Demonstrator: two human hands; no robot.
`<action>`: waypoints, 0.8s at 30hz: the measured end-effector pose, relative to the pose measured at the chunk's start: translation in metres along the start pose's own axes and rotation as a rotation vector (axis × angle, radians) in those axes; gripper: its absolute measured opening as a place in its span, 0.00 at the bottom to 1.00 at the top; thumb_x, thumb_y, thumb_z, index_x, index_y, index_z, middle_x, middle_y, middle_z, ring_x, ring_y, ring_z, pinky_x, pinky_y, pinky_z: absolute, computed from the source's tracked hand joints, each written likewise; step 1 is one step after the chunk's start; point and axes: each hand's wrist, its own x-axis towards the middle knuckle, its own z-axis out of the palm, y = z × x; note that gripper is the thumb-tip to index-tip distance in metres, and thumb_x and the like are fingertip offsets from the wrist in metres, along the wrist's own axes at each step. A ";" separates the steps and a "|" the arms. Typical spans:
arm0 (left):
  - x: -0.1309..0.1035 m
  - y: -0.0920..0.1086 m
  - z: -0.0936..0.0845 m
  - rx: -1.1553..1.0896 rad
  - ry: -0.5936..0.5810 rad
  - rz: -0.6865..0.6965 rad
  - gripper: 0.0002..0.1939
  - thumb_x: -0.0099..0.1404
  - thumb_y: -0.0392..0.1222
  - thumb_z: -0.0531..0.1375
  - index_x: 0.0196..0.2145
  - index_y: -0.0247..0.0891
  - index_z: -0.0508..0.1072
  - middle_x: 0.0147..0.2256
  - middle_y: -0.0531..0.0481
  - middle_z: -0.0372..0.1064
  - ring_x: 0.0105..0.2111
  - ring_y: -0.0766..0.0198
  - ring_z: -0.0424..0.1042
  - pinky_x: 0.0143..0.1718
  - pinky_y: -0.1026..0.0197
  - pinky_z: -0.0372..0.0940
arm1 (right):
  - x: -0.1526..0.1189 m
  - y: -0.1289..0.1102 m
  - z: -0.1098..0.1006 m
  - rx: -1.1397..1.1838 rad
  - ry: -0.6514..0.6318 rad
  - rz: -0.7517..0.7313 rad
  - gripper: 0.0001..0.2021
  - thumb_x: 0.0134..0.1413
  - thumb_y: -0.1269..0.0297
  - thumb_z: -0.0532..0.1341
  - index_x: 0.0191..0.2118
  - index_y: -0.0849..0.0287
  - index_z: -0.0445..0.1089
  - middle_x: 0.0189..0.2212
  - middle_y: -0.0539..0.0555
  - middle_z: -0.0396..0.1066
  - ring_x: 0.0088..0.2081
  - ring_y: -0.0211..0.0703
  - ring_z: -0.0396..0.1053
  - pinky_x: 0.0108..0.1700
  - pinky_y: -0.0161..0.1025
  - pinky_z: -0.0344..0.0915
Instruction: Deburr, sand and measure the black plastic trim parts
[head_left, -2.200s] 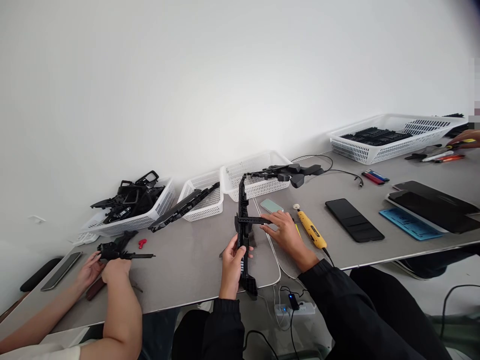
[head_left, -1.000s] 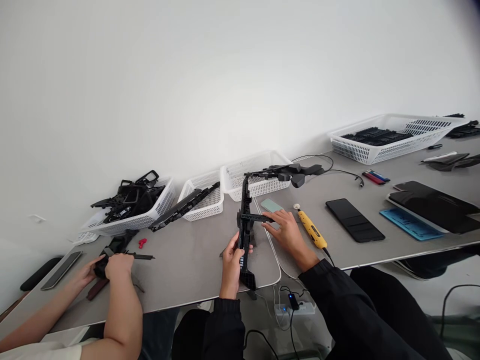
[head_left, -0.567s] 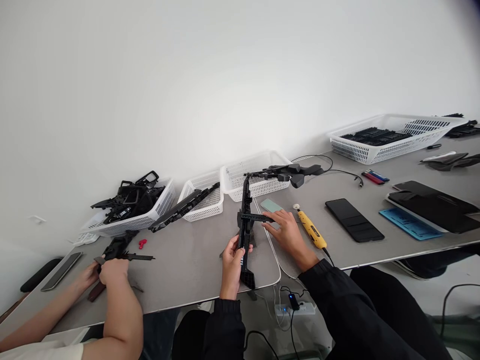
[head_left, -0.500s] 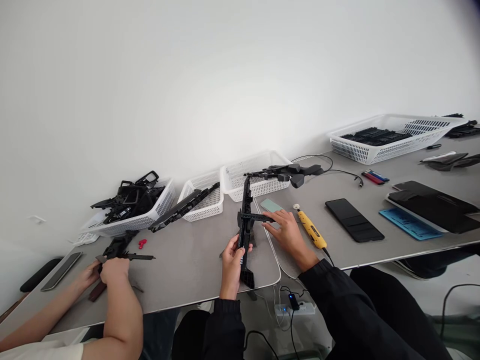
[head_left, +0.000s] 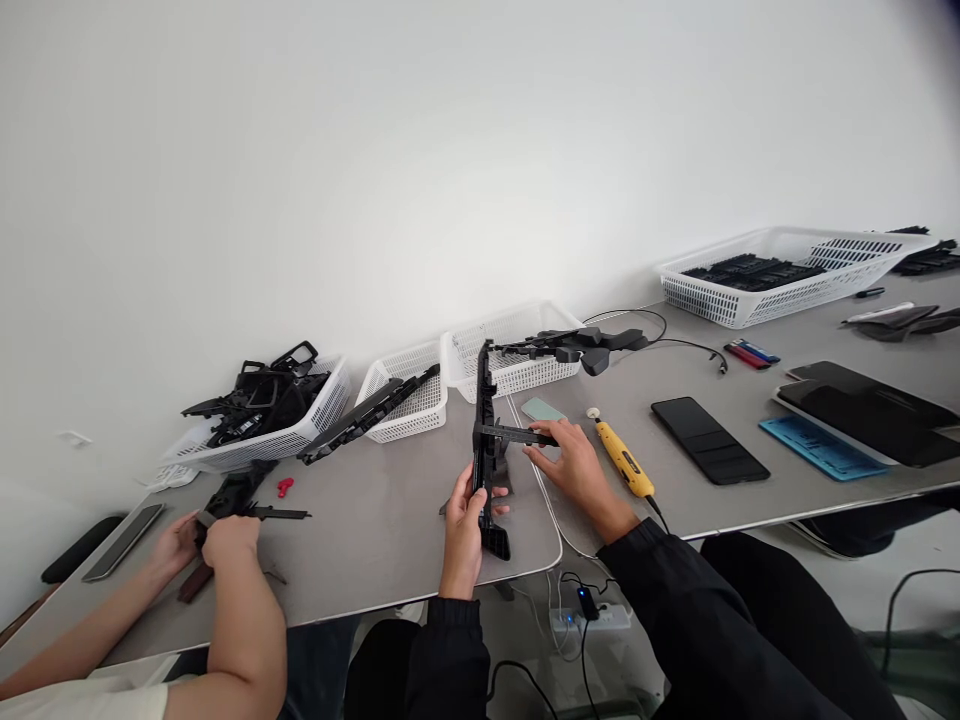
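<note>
Grey table [head_left: 390, 545] spans the view. White baskets stand along the wall; the middle basket [head_left: 409, 425] has a black strip [head_left: 375, 410] leaning over its rim. Long black plastic part [head_left: 484, 390]: held lengthwise over the table's front area. Left hand [head_left: 460, 535] closed round its lower portion, thumb in front. Right hand [head_left: 574, 465] pinches the outer end of a dark caliper [head_left: 514, 434], which lies across the part at mid-length. Yellow rotary tool [head_left: 622, 455] just beside the right hand.

Handling, judged: grip the part firmly without flexing it; set the caliper square across it, jaws flat on clean faces rather than ribs; light finger pressure, scale towards the eye.

Unclear: black on black hides the jaw contact; scale unreadable. Left fingertips partly behind the part. Whether its lower end touches the table cannot be told.
</note>
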 end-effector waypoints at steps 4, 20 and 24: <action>-0.003 0.004 0.002 -0.025 -0.013 0.002 0.36 0.69 0.51 0.65 0.71 0.42 0.65 0.59 0.39 0.75 0.43 0.55 0.80 0.35 0.58 0.77 | 0.000 -0.003 0.000 -0.002 -0.031 -0.066 0.10 0.61 0.66 0.66 0.48 0.54 0.76 0.39 0.55 0.80 0.41 0.54 0.74 0.46 0.48 0.65; -0.004 0.005 0.002 -0.081 -0.124 0.014 0.28 0.65 0.48 0.71 0.60 0.38 0.74 0.59 0.37 0.75 0.57 0.44 0.79 0.66 0.41 0.67 | -0.002 0.002 0.006 0.103 -0.063 -0.087 0.11 0.58 0.72 0.65 0.46 0.54 0.74 0.40 0.55 0.77 0.44 0.54 0.74 0.47 0.48 0.70; -0.004 0.006 0.003 -0.024 -0.148 0.022 0.26 0.67 0.51 0.70 0.58 0.37 0.76 0.60 0.35 0.76 0.60 0.41 0.76 0.65 0.42 0.68 | -0.002 0.003 0.006 0.098 -0.074 -0.077 0.11 0.58 0.72 0.66 0.46 0.54 0.75 0.40 0.55 0.77 0.44 0.54 0.74 0.47 0.48 0.71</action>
